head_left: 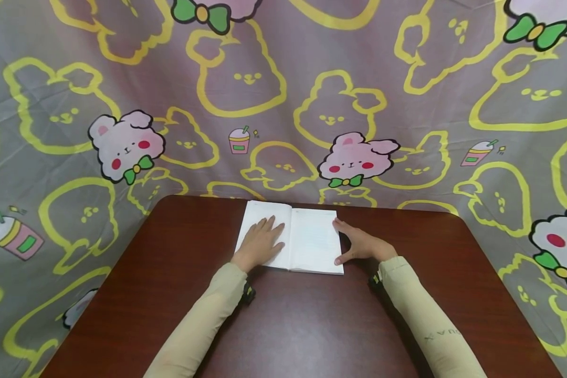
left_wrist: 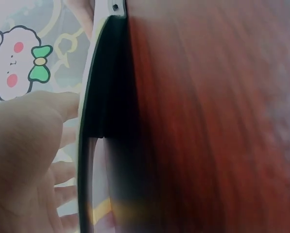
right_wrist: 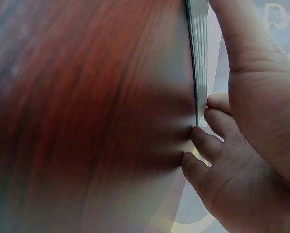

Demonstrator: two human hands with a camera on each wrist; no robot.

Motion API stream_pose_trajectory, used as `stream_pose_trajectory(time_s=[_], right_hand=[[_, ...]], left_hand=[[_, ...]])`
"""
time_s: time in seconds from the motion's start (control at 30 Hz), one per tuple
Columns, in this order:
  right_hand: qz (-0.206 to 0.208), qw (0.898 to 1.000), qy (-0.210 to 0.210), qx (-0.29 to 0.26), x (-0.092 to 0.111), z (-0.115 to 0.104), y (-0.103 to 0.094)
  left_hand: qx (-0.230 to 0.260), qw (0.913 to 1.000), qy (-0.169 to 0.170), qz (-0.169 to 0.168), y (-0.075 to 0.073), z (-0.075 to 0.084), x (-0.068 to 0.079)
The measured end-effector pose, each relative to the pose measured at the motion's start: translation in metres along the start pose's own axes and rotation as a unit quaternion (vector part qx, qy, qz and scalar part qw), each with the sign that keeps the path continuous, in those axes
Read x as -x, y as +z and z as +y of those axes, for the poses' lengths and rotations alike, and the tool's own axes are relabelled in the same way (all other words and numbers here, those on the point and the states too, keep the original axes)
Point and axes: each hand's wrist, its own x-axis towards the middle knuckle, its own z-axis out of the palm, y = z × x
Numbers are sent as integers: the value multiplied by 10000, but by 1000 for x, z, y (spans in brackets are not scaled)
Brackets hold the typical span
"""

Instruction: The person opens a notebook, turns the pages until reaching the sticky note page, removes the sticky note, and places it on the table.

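An open book [head_left: 315, 241] with white pages lies near the far side of the brown table, its spine running away from me. My left hand [head_left: 260, 244] rests with fingers spread on the left-hand page. The left wrist view has that hand [left_wrist: 25, 160] against the page side of the book's thin dark-edged cover [left_wrist: 84, 160]. At the right edge of the book is my right hand [head_left: 363, 242], thumb by the near corner and index finger by the far part of that edge. In the right wrist view the page block [right_wrist: 199, 63] shows edge-on, with fingertips [right_wrist: 196, 162] low beside its end.
The brown table [head_left: 302, 325] has rounded far corners. Behind and beside it hangs a grey curtain [head_left: 283, 58] printed with yellow outlines and rabbit faces. A dark wrist strap device [head_left: 248, 294] sits under the left sleeve, another [head_left: 375, 282] under the right.
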Motion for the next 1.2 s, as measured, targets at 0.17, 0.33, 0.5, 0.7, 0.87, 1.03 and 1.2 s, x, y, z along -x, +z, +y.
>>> stream_pose_trajectory(time_s=[0.17,0.33,0.5,0.7,0.87,1.03,1.2], right_hand=[[1,10000,29,46,0,-1,0],[-2,10000,17,75,1,-2,0],[-66,9999,61,48,1,-2,-1],[-113,9999,98,32,0,-4,-3],[-81,9999,55,106,0,-4,-2],[-68,9999,89,101,0,-5,-1],[-82,9999,126,60,1,-7,-1]], left_hand=[[64,9995,-15,-306,3,-3,2],[336,9973,-159,-633,4,-4,4],[570,9943,-314,-848,3,-2,3],[685,9911,-503,-1023,4,-2,1],[760,9912,-569,-921,3,1,2],[731,9903,-682,-963,6,1,2],[821,9884,-792,-1007,6,2,1]])
